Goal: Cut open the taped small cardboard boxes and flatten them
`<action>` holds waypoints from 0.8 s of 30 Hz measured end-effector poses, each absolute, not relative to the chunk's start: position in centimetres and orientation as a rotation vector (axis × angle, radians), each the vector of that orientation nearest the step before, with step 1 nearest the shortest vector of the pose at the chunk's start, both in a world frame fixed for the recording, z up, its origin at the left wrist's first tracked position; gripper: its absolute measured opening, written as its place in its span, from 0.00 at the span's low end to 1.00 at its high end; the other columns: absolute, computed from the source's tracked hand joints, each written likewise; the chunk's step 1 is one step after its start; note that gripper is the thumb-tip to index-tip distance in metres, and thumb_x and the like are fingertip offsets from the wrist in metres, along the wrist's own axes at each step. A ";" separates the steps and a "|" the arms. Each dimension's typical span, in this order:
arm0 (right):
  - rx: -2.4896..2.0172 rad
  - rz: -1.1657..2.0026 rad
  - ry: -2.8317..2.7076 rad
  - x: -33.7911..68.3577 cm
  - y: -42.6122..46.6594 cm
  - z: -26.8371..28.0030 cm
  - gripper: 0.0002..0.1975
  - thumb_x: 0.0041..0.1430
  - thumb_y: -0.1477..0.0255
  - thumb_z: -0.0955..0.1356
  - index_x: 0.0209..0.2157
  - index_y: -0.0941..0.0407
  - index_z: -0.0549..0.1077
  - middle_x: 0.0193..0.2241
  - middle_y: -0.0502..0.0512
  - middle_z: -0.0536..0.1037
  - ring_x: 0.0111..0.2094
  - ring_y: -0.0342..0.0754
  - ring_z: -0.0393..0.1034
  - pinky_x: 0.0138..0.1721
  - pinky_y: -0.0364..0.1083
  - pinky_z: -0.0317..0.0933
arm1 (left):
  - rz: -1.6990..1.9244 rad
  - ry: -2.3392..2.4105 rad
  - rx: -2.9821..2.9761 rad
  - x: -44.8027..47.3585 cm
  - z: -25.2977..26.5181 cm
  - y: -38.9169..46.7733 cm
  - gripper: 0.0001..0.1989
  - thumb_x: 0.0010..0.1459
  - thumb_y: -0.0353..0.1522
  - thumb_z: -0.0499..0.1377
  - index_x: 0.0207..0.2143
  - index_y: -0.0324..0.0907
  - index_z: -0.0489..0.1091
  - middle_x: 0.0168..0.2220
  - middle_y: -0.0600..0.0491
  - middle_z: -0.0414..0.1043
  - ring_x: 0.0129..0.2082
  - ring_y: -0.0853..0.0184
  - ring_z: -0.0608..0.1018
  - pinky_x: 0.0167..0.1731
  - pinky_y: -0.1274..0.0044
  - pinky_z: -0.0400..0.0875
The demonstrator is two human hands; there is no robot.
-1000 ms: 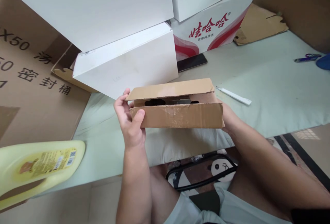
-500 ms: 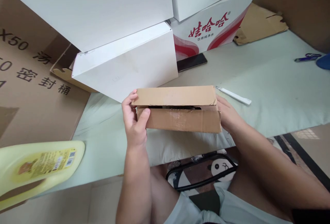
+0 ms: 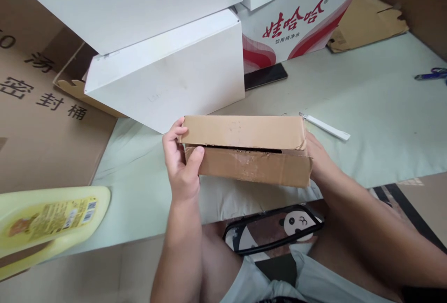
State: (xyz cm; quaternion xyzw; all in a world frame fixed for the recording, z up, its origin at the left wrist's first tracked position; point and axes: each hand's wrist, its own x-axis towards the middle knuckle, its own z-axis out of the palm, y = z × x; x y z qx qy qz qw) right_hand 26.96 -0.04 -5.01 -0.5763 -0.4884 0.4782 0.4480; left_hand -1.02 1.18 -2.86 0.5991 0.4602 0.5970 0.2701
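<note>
A brown cardboard box point(image 3: 244, 131) is held between my two hands near the table's front edge. A narrow dark gap runs between its two flaps, and what lies inside cannot be made out. My left hand point(image 3: 183, 158) grips the left end, thumb on the near flap and fingers round the far corner. At the right end, my right hand point(image 3: 319, 154) presses against the side; most of its fingers are hidden behind the box. A white utility knife point(image 3: 326, 127) lies on the cloth just beyond my right hand.
White boxes point(image 3: 174, 70) are stacked at the back, beside a red-and-white carton point(image 3: 296, 28). A black phone point(image 3: 266, 77) lies against them. The yellow bottle point(image 3: 59, 224) is at left, near a large brown carton point(image 3: 42, 121). Blue-handled scissors point(image 3: 433, 75) rest at far right.
The box has come slightly nearer the camera and tilted, so the gap between its flaps looks narrower. Both hands keep their hold. The view has shifted a little.
</note>
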 end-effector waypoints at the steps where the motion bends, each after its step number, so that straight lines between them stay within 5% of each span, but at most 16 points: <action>1: -1.430 1.185 -1.193 27.0 0.1 -5.1 0.20 0.64 0.64 0.62 0.54 0.47 0.77 0.62 0.54 0.75 0.68 0.62 0.62 0.69 0.67 0.54 | 1.601 1.234 1.618 -1.0 -2.9 1.2 0.25 0.59 0.48 0.68 0.54 0.52 0.67 0.67 0.49 0.64 0.70 0.51 0.64 0.67 0.60 0.61; 6: -1.434 1.193 -1.149 26.9 0.2 -4.7 0.16 0.63 0.62 0.64 0.49 0.46 0.78 0.61 0.51 0.76 0.68 0.61 0.63 0.70 0.66 0.55 | 1.604 1.218 1.629 -0.7 -3.1 1.5 0.33 0.57 0.50 0.69 0.60 0.54 0.62 0.68 0.48 0.60 0.66 0.53 0.68 0.63 0.62 0.65; 13: -1.272 1.223 -1.159 26.7 0.1 -4.1 0.20 0.62 0.65 0.66 0.56 0.45 0.72 0.65 0.50 0.72 0.69 0.57 0.64 0.72 0.63 0.54 | 1.675 1.292 1.258 -0.3 -3.6 1.9 0.29 0.53 0.46 0.73 0.52 0.54 0.66 0.47 0.54 0.69 0.42 0.66 0.74 0.37 0.77 0.69; 18: -1.014 1.309 -1.171 27.1 0.0 -5.2 0.26 0.61 0.61 0.70 0.61 0.42 0.67 0.71 0.49 0.65 0.71 0.57 0.61 0.74 0.62 0.52 | 1.770 1.259 1.100 0.0 -3.1 2.3 0.25 0.52 0.41 0.71 0.50 0.51 0.67 0.44 0.54 0.70 0.41 0.66 0.74 0.36 0.77 0.68; 24: -0.971 1.302 -1.252 27.2 -0.3 -4.8 0.25 0.61 0.53 0.72 0.57 0.41 0.66 0.76 0.49 0.55 0.76 0.57 0.50 0.75 0.62 0.47 | 1.864 1.178 1.033 0.1 -2.8 2.5 0.20 0.60 0.50 0.60 0.47 0.47 0.67 0.43 0.52 0.72 0.40 0.63 0.77 0.38 0.73 0.71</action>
